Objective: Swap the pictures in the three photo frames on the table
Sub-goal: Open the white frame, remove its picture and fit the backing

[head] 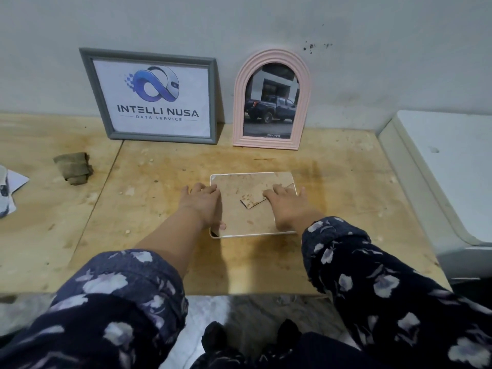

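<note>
A white-rimmed photo frame [246,177] lies face down in the middle of the wooden table, its brown backing board and folded stand upward. My left hand [202,202] rests flat on the frame's left edge, thumb at its near left corner. My right hand [286,206] presses flat on the backing at the right, next to the stand. A grey rectangular frame [91,86] with a blue logo print leans on the wall at back left. A pink arched frame [306,102] with a dark pickup truck picture stands to its right.
A folded olive cloth [73,167] lies at the left of the table [165,235]. Loose paper pieces [10,190] sit at the far left edge. A white appliance [442,169] borders the table on the right. The grey wall is close behind the frames.
</note>
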